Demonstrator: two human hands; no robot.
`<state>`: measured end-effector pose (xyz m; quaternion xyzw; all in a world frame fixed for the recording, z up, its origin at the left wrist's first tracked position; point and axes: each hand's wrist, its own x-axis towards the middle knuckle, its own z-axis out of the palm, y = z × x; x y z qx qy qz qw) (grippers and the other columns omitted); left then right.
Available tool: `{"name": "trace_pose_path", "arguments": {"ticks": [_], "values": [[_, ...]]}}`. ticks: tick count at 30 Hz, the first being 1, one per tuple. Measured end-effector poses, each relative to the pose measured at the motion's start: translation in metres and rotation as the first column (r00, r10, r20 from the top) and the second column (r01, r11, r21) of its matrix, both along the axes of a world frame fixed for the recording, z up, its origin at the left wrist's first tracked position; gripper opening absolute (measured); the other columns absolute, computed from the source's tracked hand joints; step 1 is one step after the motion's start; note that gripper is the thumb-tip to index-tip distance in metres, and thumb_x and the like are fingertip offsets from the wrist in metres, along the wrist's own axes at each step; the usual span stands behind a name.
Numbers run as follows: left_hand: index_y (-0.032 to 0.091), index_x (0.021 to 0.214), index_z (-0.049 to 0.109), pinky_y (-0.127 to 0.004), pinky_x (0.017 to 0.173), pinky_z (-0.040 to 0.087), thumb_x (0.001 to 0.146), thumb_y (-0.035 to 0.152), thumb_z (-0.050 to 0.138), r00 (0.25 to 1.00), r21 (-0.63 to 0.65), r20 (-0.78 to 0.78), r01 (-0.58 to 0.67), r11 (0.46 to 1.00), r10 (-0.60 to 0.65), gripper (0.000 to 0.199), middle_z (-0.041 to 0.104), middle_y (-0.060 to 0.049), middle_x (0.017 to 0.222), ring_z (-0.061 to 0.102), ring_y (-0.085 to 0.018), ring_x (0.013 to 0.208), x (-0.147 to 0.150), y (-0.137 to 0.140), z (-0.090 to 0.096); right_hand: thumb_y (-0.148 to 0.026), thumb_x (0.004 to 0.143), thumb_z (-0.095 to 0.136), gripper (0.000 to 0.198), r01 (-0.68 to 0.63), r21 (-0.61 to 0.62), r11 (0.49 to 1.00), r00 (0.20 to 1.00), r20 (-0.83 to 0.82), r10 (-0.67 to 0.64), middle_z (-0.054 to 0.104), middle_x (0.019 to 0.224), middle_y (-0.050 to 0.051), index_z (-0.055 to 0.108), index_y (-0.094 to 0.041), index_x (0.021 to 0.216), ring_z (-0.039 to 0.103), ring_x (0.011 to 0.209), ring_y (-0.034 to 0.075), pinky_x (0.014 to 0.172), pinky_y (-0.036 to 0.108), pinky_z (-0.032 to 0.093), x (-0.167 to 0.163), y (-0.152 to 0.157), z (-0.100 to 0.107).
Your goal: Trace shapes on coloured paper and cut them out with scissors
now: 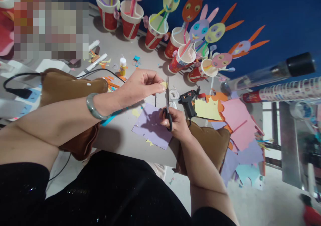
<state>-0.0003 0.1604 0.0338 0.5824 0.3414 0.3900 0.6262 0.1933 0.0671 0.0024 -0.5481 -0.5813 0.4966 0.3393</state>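
My left hand [141, 85] pinches a small piece of yellow paper [164, 84] between thumb and fingers, above the table. Black-handled scissors [169, 120] are in my right hand [178, 123], with their blades pointing up and away from me. The blades stand right at the yellow piece; whether they are cutting into it I cannot tell. Below both hands lies a sheet of purple paper [152, 127], with shadows across it and yellow scraps at its edges. A black glue gun [188, 102] rests just beyond my right hand.
Red paper cups [131, 26] holding paper rabbit heads on straws line the table's back. A glue stick [122, 67], markers [92, 65] and paper scraps lie at left. Brown cushions [72, 87] sit under my arms. Yellow paper [209, 108] and pink paper [238, 120] pile up at right.
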Motion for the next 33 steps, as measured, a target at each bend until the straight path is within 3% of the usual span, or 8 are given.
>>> {"name": "trace_pose_path", "arguments": {"ticks": [11,19,24,33], "values": [[0.016,0.069,0.063,-0.023,0.067,0.050,0.082,0.013,0.071,1.000,0.002,0.004,-0.019,1.000,0.019,0.016,0.066,0.000,0.073,0.059,-0.008,0.067,-0.0001,0.0012,0.0003,-0.084,0.062,0.078,0.068,0.005,0.001,1.000,1.000,0.016,-0.005,0.051,0.061,-0.002,0.051,-0.021,0.059,0.043,0.063,0.014,0.062,0.031,0.032,0.0006,-0.0003,0.0011],[0.017,0.074,0.068,-0.026,0.065,0.051,0.100,0.045,0.055,0.994,-0.068,0.105,0.002,0.998,0.005,0.040,0.068,-0.003,0.075,0.064,-0.012,0.071,0.0006,0.0032,0.0000,-0.085,0.061,0.077,0.069,-0.006,-0.005,1.000,1.000,0.001,0.006,0.051,0.060,-0.003,0.051,-0.021,0.060,0.042,0.060,0.013,0.059,0.030,0.031,0.0015,0.0006,0.0008],[0.017,0.071,0.067,-0.024,0.065,0.048,0.087,0.028,0.075,1.000,0.030,0.011,-0.012,0.999,0.012,0.021,0.065,0.000,0.071,0.059,-0.009,0.068,-0.0013,0.0018,-0.0013,-0.085,0.061,0.077,0.069,0.007,0.016,1.000,1.000,0.005,-0.007,0.050,0.059,-0.003,0.050,-0.021,0.059,0.043,0.062,0.013,0.061,0.031,0.032,0.0012,0.0005,-0.0002],[0.017,0.069,0.064,-0.023,0.063,0.048,0.082,0.016,0.072,1.000,0.041,-0.015,-0.014,0.999,0.015,0.015,0.063,0.000,0.070,0.058,-0.009,0.068,-0.0010,0.0027,-0.0034,-0.089,0.060,0.073,0.071,-0.010,-0.005,1.000,0.999,0.037,0.010,0.051,0.060,-0.002,0.050,-0.022,0.060,0.044,0.065,0.015,0.061,0.031,0.032,-0.0008,0.0002,0.0019]]}}
